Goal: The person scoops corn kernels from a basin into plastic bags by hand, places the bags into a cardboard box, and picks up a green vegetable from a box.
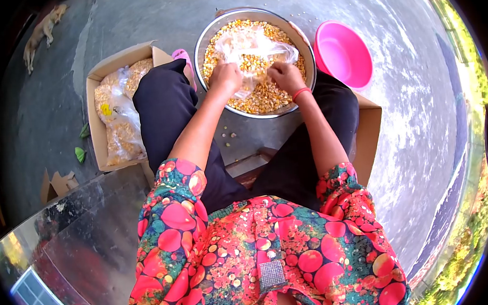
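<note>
A wide metal basin (200, 65) in front of me holds loose yellow corn kernels (266, 98). Over the kernels lies a clear plastic bag (248, 43), crumpled and partly spread, with some kernels showing through or inside it. My left hand (225, 78) is closed on the bag's near left edge. On the right, my right hand (287, 76) pinches the bag's right side, fingers curled; a red band circles that wrist. Both hands are above the basin, and their fingertips are partly hidden.
Left of my legs, a cardboard box (96, 97) holds filled clear bags (122, 118) of corn. A pink plastic bowl (344, 54) stands right of the basin. Another cardboard box (369, 136) sits by my right leg. A dog (41, 37) lies on the concrete floor, far left.
</note>
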`<state>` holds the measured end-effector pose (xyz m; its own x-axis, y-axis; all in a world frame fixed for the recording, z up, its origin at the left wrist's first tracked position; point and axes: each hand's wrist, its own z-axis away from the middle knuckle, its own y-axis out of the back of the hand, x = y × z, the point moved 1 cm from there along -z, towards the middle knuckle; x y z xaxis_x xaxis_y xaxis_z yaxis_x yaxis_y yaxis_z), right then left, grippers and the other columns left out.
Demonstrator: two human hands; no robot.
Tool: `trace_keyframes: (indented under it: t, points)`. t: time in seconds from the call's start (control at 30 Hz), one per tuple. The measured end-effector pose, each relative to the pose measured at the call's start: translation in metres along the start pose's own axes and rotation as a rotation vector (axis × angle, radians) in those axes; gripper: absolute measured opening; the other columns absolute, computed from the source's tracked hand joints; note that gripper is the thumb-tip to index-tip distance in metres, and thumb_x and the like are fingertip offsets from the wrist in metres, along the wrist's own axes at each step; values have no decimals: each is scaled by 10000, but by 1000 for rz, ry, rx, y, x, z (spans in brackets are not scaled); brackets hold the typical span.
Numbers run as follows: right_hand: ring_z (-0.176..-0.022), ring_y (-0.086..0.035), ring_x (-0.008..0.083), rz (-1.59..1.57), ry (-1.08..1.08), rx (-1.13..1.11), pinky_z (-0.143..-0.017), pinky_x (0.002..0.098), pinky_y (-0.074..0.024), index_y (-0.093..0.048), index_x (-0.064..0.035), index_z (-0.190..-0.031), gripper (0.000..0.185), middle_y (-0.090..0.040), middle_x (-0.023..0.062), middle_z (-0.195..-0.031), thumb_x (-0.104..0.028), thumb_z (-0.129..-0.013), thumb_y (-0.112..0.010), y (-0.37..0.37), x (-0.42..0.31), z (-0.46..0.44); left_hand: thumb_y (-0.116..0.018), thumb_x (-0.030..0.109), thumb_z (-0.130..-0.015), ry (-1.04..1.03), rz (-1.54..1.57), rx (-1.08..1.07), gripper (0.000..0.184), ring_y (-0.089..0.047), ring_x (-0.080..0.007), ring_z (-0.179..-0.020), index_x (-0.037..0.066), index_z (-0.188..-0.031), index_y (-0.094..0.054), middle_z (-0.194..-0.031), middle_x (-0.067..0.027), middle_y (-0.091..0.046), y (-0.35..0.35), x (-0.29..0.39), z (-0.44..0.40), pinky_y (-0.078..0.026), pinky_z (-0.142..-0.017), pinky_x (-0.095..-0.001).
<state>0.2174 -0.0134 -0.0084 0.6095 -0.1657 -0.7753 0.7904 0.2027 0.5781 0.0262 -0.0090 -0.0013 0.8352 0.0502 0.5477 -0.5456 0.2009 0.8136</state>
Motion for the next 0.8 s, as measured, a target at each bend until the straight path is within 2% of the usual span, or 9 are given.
trace_keyframes:
  t: [0.1, 0.2, 0.3, 0.33, 0.43, 0.57, 0.67, 0.77, 0.8]
  points:
    - [-638, -601, 277, 117, 124, 200, -610, 347, -468, -631, -46, -789, 196, -603, 149, -654, -224, -741, -567, 8, -1, -5, -496, 174, -737, -20, 11, -10, 179, -540, -335, -891, 101, -816, -639, -969, -188, -540, 5, -3, -8, -423, -820, -395]
    - [-599, -595, 264, 461, 179, 35, -586, 345, -461, -616, -35, -761, 175, -599, 141, -635, -192, -754, -538, 2, 4, 0, -505, 188, -726, -24, -175, -156, 192, -548, -322, -903, 88, -819, -641, -979, -185, -551, -1, 0, -3, -441, -795, -374]
    - [-553, -588, 232, 114, 218, 16, -555, 330, -455, -588, -22, -730, 170, -586, 119, -594, -174, -769, -522, 4, -13, 7, -527, 220, -707, -54, -202, -214, 206, -583, -294, -824, 66, -780, -643, -912, -155, -593, 1, 1, -1, -463, -720, -348]
    - [-514, -573, 210, -37, 208, 40, -535, 318, -448, -565, -15, -710, 167, -574, 101, -566, -161, -775, -516, 5, -18, 7, -535, 231, -702, -51, 1, -264, 207, -592, -287, -768, 63, -763, -642, -833, -145, -606, 7, 3, -6, -463, -687, -342]
    - [-496, -561, 182, 146, 316, 148, -519, 293, -439, -572, -18, -741, 176, -562, 105, -559, -191, -764, -544, 10, 1, 0, -563, 243, -685, -52, 148, -191, 206, -594, -277, -628, 53, -718, -637, -645, -130, -608, 12, -4, -11, -455, -609, -331]
    - [-496, -559, 150, 161, 260, -8, -496, 272, -442, -571, -24, -774, 152, -562, 88, -569, -175, -757, -567, 16, 9, 0, -608, 172, -660, -81, 48, -24, 159, -602, -276, -717, 75, -779, -649, -725, -143, -618, 13, -8, -8, -462, -668, -347]
    - [-484, -544, 96, -215, -45, 165, -430, 244, -442, -560, -26, -803, 127, -573, 47, -605, -124, -735, -603, 34, -5, 11, -631, 80, -619, -123, 107, 55, 334, -549, -279, -938, 103, -952, -622, -1000, -147, -570, 17, -4, -4, -428, -821, -334]
    - [-505, -572, 152, 190, -135, -263, -489, 291, -470, -597, -40, -802, 180, -604, 77, -644, -197, -715, -599, 45, 6, 13, -627, 70, -615, -134, 174, 135, 364, -522, -291, -983, 110, -976, -617, -1063, -157, -527, 27, 2, -3, -423, -834, -336]
    - [-585, -589, 200, 355, 20, -246, -562, 317, -476, -610, -60, -829, 202, -615, 97, -695, -219, -705, -593, 37, 17, 13, -589, 28, -633, -123, 155, 155, 363, -516, -302, -980, 115, -986, -609, -1104, -155, -487, 36, 8, 3, -422, -841, -346]
